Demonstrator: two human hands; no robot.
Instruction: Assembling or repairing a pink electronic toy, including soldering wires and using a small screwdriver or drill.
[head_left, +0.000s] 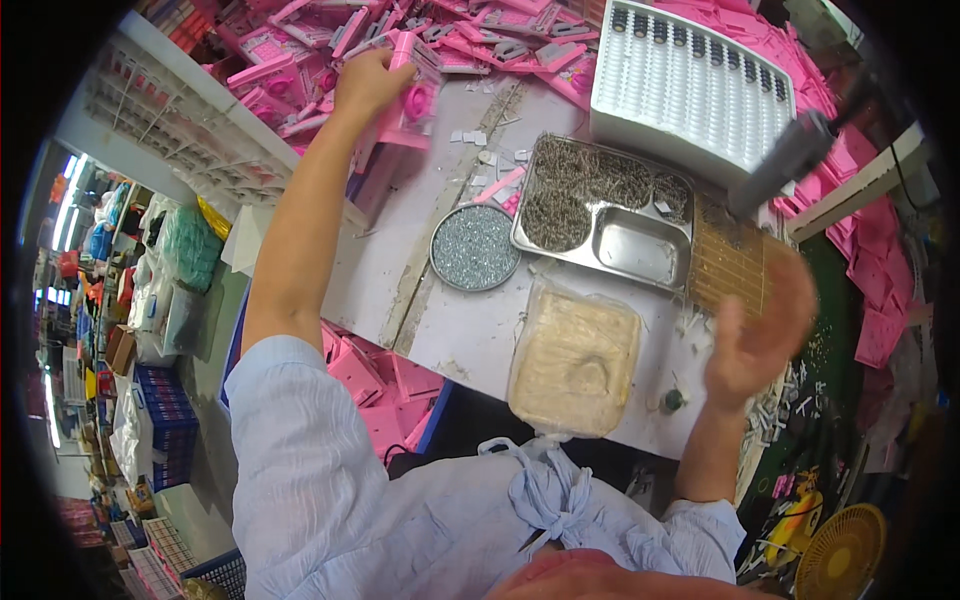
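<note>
At the far left of the worktable, my left hand is closed around a pink plastic housing with a round, brighter pink part on it. It sits at the edge of a heap of similar pink pieces. My right hand is on the right, above the near end of a tan slatted board. Its thumb stands apart, but the fingers are smeared by motion. A dark cylindrical power screwdriver hangs tilted over that board, beyond my right hand, not visibly touching it.
A steel compartment tray holds small brownish parts; beside it stands a round dish of small silvery pieces. A white ribbed rack is behind. A plastic-wrapped yellowish block lies near me. A blue-edged bin holds pink parts.
</note>
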